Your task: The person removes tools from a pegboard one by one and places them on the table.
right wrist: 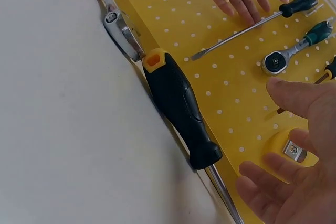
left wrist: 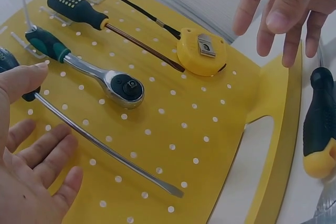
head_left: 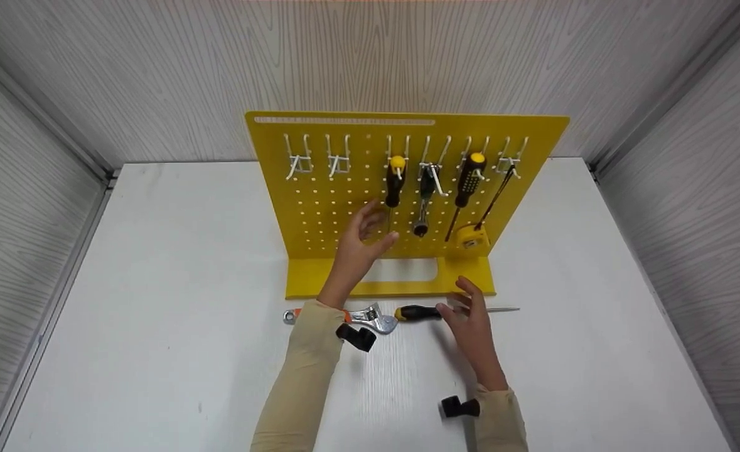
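My left hand (head_left: 356, 246) is beside a hanging flat-tip screwdriver (head_left: 395, 187), fingers and thumb spread around its shaft. In the left wrist view the thumb (left wrist: 23, 81) overlaps the lower handle, and the shaft runs past the fingertips. The screwdriver hangs from a hook on a yellow pegboard (head_left: 269, 141). Over the table, my right hand (head_left: 474, 326) hovers with loosely bent fingers and nothing in them. Below it lies another screwdriver (right wrist: 173, 100), black with a yellow end. An adjustable wrench (head_left: 379, 321) with an orange-trimmed handle lies left of that, partly behind my left sleeve.
Right of the hanging screwdriver, the board carries a ratchet wrench (head_left: 425, 199), a thicker screwdriver (head_left: 468, 182) and a yellow tape measure (head_left: 472, 236) on a black strap. Two bare double hooks (head_left: 338, 164) are at the left. Wood-grain walls (head_left: 156, 75) surround the white table (head_left: 175, 282).
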`<state>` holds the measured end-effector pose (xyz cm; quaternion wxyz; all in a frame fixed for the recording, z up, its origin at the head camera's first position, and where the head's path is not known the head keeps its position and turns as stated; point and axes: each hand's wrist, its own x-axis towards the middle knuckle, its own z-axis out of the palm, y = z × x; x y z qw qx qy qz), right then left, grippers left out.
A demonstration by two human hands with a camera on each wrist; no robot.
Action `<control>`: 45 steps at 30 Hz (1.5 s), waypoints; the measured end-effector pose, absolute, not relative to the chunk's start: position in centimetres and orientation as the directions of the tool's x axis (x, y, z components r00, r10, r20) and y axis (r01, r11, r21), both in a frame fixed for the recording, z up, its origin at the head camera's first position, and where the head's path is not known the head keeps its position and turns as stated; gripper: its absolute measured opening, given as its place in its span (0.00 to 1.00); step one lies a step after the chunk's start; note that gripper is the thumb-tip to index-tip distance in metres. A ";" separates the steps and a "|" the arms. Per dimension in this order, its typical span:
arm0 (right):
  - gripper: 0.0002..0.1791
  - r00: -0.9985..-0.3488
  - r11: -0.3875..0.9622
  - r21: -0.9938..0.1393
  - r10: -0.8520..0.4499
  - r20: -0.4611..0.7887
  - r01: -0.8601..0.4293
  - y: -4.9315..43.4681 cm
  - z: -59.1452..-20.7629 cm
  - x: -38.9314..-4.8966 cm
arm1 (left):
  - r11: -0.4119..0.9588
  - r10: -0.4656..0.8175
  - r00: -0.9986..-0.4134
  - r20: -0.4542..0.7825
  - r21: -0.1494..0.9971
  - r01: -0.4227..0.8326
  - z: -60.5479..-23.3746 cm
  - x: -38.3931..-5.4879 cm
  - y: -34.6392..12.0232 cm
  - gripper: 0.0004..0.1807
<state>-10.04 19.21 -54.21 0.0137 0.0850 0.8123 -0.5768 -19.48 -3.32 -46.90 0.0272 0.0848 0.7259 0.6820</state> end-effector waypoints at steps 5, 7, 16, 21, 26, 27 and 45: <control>0.37 -0.988 0.305 -0.942 0.098 -0.118 0.142 19.0 -54.3 -10.1 | 0.032 0.168 -0.981 0.096 0.994 0.102 -46.8 -19.7 -3.1 0.39; 0.37 -0.989 0.299 -0.944 0.088 -0.121 0.142 18.9 -54.4 -10.1 | 0.027 0.170 -0.981 0.095 0.995 0.100 -46.7 -19.8 -3.1 0.39; 0.36 -0.994 0.292 -0.951 0.074 -0.086 0.104 18.5 -54.4 -10.1 | 0.052 0.168 -0.983 0.080 0.995 0.090 -46.5 -19.8 -3.0 0.37; 0.35 -0.995 0.317 -0.944 0.061 -0.073 0.089 18.0 -54.3 -10.3 | 0.046 0.174 -0.980 0.093 0.994 0.103 -46.2 -19.7 -3.0 0.34; 0.32 -0.998 0.341 -0.938 0.031 -0.045 0.053 17.5 -54.0 -10.4 | 0.026 0.192 -0.977 0.096 0.994 0.103 -45.9 -19.5 -2.9 0.30; 0.32 -0.999 0.345 -0.938 0.023 -0.038 0.044 17.4 -54.0 -10.4 | 0.021 0.196 -0.976 0.092 0.995 0.098 -45.8 -19.5 -2.9 0.30; 0.30 -0.983 0.079 -0.996 -0.177 -0.052 0.038 14.2 -53.5 -10.8 | 0.048 0.197 -0.977 0.086 0.994 0.097 -45.1 -19.0 -2.4 0.28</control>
